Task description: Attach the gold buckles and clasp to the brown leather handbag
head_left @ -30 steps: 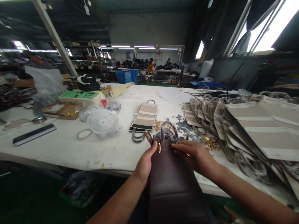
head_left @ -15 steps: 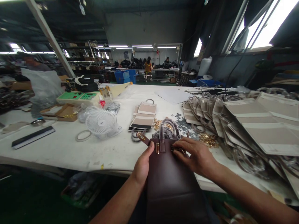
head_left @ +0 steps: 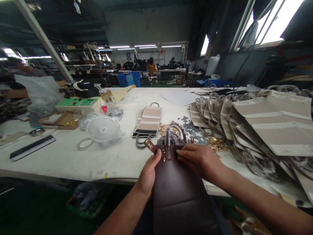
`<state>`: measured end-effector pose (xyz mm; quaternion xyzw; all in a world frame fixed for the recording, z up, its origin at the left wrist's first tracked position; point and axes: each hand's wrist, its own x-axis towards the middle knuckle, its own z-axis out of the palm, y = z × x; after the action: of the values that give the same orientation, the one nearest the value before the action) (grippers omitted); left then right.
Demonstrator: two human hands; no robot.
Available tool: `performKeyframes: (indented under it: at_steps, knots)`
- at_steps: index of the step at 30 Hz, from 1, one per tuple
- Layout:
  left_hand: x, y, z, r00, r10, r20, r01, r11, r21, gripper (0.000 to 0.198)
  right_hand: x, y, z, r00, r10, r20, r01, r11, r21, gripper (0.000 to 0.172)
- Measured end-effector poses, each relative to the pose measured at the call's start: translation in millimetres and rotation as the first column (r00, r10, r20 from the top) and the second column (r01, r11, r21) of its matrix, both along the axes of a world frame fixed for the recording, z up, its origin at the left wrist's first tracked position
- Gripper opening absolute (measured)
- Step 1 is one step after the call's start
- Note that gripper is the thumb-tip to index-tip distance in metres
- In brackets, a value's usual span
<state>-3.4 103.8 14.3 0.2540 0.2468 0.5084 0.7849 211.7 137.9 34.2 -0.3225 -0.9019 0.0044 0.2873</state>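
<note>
A dark brown leather handbag panel (head_left: 181, 186) slopes up from my lap against the table edge, its top carrying a plastic-wrapped handle (head_left: 167, 137). My left hand (head_left: 148, 174) grips the panel's left edge, thumb on the front. Close to that thumb are a gold metal fitting (head_left: 163, 155) and a brown strap (head_left: 151, 146) with gold hardware. To the right of the handle, the bent fingers of my right hand (head_left: 199, 160) press together on the panel. A glint of gold shows at their tips; the rest of that small fitting is hidden.
Gold fittings (head_left: 216, 143) and dark metal plates (head_left: 190, 125) lie in loose piles beyond the panel. Stacked beige-lined bag panels (head_left: 271, 124) crowd the right side. Leftward are a white fan (head_left: 102, 129), a tape roll (head_left: 85, 144) and a cardboard box (head_left: 67, 119). People are in the background.
My right fingers have closed down flatter over the gold fitting, which showed more before. My left hand keeps its grip. The view has shifted slightly.
</note>
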Motion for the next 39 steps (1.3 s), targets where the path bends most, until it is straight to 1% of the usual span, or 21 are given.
performKeyframes:
  at_steps: [3,7,10,12,15,17,20,22,23,25,27,28,29,30,33,34,35,36,37,38,39]
  knots:
    - [-3,1,-0.4,0.999,0.004,-0.044,-0.002,0.999,0.046,0.048,-3,-2,-2.6,0.999,-0.046,-0.025,0.046,0.999,-0.010,0.022]
    - [-5,3,5.0,0.993,0.039,-0.111,-0.024,0.991,0.133,0.047,-5,-5,-7.1,0.970,-0.060,-0.237,0.041,0.996,-0.084,0.021]
    - [-3,0,8.9,0.993,0.056,-0.106,-0.041,0.990,0.135,0.048,-8,-10,-11.5,0.928,-0.081,-0.363,0.073,0.997,-0.036,0.018]
    - [0,-3,9.5,0.992,0.081,-0.101,-0.069,0.990,0.120,0.049,-14,-14,-16.1,0.936,-0.092,-0.341,0.108,0.994,0.028,0.018]
    - [1,-6,7.9,0.981,0.142,-0.130,-0.120,0.980,0.158,0.049,-25,-18,-24.3,0.965,-0.136,-0.223,0.161,0.982,0.096,0.024]
    - [0,-7,6.9,0.970,0.198,-0.138,-0.171,0.968,0.185,0.048,-33,-18,-27.5,0.972,-0.156,-0.178,0.174,0.981,0.088,0.030]
    - [-5,-5,9.8,0.958,0.268,-0.098,-0.253,0.957,0.143,0.044,-43,-19,-22.1,0.961,-0.181,-0.209,0.184,0.983,-0.004,0.035]
    - [-9,-2,16.6,0.940,0.326,-0.100,-0.314,0.942,0.116,0.037,-49,-24,-11.8,0.952,-0.205,-0.230,0.199,0.979,-0.047,0.037]
    - [-10,-1,21.7,0.929,0.352,-0.109,-0.339,0.933,0.124,0.033,-53,-27,-5.8,0.952,-0.208,-0.224,0.203,0.978,-0.045,0.043]
    - [-12,1,35.2,0.925,0.370,-0.083,-0.356,0.923,0.148,0.029,-63,-34,6.2,0.964,-0.185,-0.189,0.188,0.982,-0.004,0.065]
    - [-11,0,51.7,0.951,0.308,0.034,-0.310,0.939,0.148,0.035,-72,-39,18.3,0.973,-0.147,-0.176,0.156,0.987,0.042,0.090]
    - [-10,-2,60.2,0.959,0.264,0.106,-0.278,0.950,0.143,0.041,-76,-39,25.5,0.973,-0.131,-0.190,0.142,0.989,0.044,0.097]
    - [-8,-5,68.4,0.958,0.231,0.169,-0.257,0.955,0.149,0.048,-79,-38,33.9,0.968,-0.122,-0.218,0.131,0.991,0.026,0.097]
    - [-6,-7,75.9,0.954,0.211,0.212,-0.250,0.953,0.174,0.056,-81,-36,44.1,0.959,-0.116,-0.258,0.116,0.993,-0.014,0.092]
    - [-1,-10,90.0,0.946,0.220,0.238,-0.289,0.905,0.313,0.073,-82,-24,83.8,0.915,-0.134,-0.380,0.055,0.976,-0.213,0.058]
    - [0,-9,91.2,0.945,0.241,0.221,-0.310,0.876,0.368,0.077,-81,-18,98.2,0.905,-0.160,-0.395,0.035,0.952,-0.306,0.050]
    - [-1,-6,90.7,0.945,0.268,0.189,-0.324,0.846,0.423,0.078,-79,-11,111.8,0.897,-0.197,-0.396,0.018,0.911,-0.412,0.046]
    - [-2,-3,88.7,0.943,0.301,0.141,-0.331,0.816,0.473,0.077,-76,-3,123.8,0.891,-0.240,-0.386,-0.001,0.849,-0.529,0.043]
    - [-6,0,85.3,0.937,0.341,0.080,-0.332,0.788,0.519,0.074,-74,8,133.6,0.880,-0.288,-0.377,-0.021,0.770,-0.638,0.042]
    - [-10,3,80.8,0.922,0.387,0.004,-0.322,0.762,0.561,0.070,-71,21,140.8,0.863,-0.334,-0.380,-0.052,0.689,-0.723,0.042]
    - [-16,6,75.4,0.894,0.443,-0.072,-0.316,0.735,0.600,0.065,-70,35,145.5,0.835,-0.369,-0.407,-0.090,0.638,-0.765,0.041]
